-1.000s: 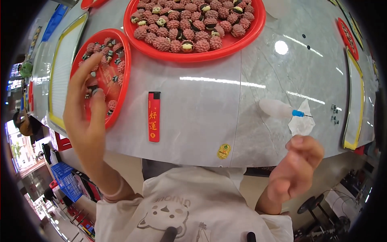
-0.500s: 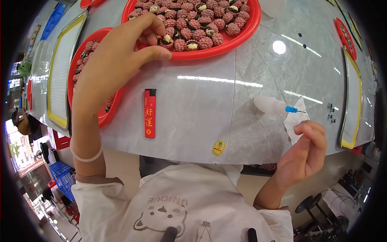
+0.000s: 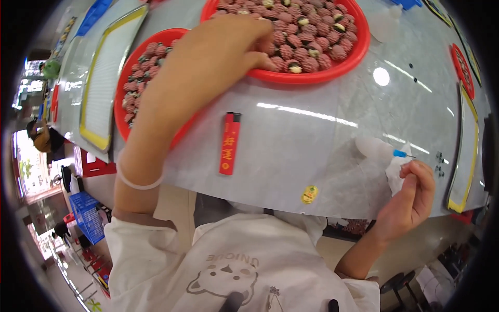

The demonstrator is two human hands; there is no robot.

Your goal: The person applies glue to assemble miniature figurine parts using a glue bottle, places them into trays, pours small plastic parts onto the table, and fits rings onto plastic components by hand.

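Note:
My left hand (image 3: 223, 57) reaches over the near left part of a large red tray (image 3: 301, 79). Its thumb and fingers curl down among small pink ridged pieces (image 3: 310, 64), some with dark and cream parts; whatever is between the fingertips is hidden. My right hand (image 3: 408, 200) is raised at the table's near right edge, its fingers curled against the thumb, and anything inside is too small to see. Close beyond it lies a whitish squeeze bottle (image 3: 374, 147) with a blue needle tip (image 3: 399, 153), beside a scrap of white paper (image 3: 395, 174).
A red lighter (image 3: 229, 148) and a small yellow sticker (image 3: 309, 194) lie on the grey table. A second red tray (image 3: 120, 117) of pink pieces sits under my left forearm. Yellow-edged frames stand at left (image 3: 106, 83) and right (image 3: 464, 156). Several tiny dark bits (image 3: 440, 165) lie at right.
The whole view has shifted, so table things appear farther right. My left hand has reached deeper over the pink pieces in the large tray. My right hand stays curled near the bottle.

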